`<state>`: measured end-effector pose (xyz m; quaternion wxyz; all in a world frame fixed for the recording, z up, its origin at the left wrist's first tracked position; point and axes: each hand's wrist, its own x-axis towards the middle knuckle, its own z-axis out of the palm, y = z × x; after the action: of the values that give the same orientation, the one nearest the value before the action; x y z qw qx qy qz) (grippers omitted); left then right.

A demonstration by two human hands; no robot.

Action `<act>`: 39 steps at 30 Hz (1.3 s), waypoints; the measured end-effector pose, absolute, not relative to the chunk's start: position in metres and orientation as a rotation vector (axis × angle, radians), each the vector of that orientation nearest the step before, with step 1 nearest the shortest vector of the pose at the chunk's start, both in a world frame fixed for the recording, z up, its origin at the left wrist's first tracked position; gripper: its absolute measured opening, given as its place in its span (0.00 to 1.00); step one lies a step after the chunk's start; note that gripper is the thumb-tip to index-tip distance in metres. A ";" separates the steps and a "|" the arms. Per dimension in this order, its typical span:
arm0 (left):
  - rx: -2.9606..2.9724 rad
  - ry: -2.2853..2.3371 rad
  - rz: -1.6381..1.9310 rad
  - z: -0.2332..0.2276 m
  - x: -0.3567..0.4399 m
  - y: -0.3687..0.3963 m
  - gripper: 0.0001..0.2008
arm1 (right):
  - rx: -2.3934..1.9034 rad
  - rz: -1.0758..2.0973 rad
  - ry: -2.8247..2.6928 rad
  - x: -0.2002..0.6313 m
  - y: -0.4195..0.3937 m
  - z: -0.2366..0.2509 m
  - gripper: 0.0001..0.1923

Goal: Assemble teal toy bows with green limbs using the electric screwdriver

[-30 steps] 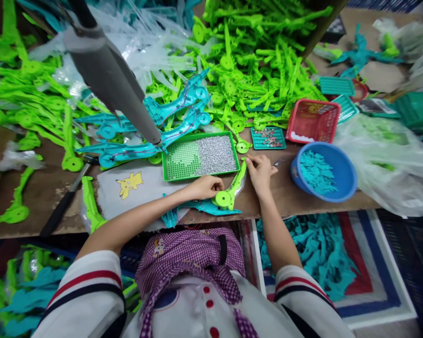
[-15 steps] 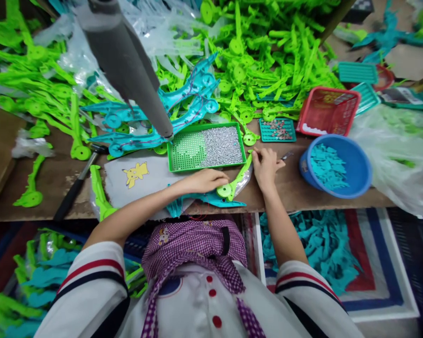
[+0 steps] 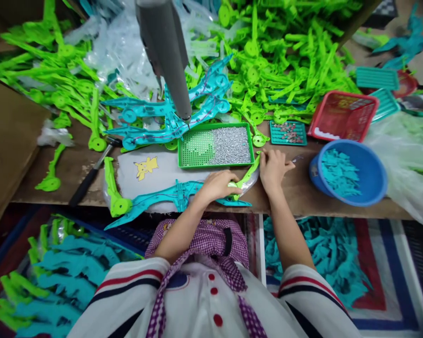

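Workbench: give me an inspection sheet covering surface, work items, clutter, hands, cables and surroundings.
Surface: brown bench top, gray cloth near its front edge.
Work items: turquoise part, left lime arm, right lime arm.
Clutter: lime pile behind; black-handled tool; green tray with silvery bits; blue bucket.
Hands: left hand over right lime arm, right hand at its tip; grip unclear.
Cables: thin wires on rear turquoise parts.
Surroundings: loose parts below right, more parts below left.

Through the head camera I could read no lettering or numbers; the grey cloth (image 3: 171, 172) bore a yellow cartoon print (image 3: 146, 168).
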<state>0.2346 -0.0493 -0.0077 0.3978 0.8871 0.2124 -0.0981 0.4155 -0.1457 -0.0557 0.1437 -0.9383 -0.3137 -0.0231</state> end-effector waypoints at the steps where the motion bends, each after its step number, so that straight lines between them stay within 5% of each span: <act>1: 2.221 0.546 -0.267 -0.009 0.240 -0.047 0.18 | -2.709 -0.076 -0.911 0.416 -0.146 -0.056 0.18; 18: 2.039 0.513 -0.177 -0.021 0.239 -0.036 0.18 | -2.403 0.088 -1.455 0.389 -0.187 -0.046 0.23; 31: 2.145 0.459 -0.248 -0.025 0.242 -0.021 0.12 | -1.937 0.355 -1.876 0.337 -0.232 -0.018 0.16; 39: 2.015 0.377 -0.297 -0.028 0.247 -0.013 0.11 | -2.004 0.339 -1.816 0.323 -0.239 -0.029 0.16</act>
<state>0.2471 -0.0130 -0.0281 0.5099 0.8368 0.1565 -0.1232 0.3233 -0.2387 -0.0291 0.2066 -0.7193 -0.6520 0.1218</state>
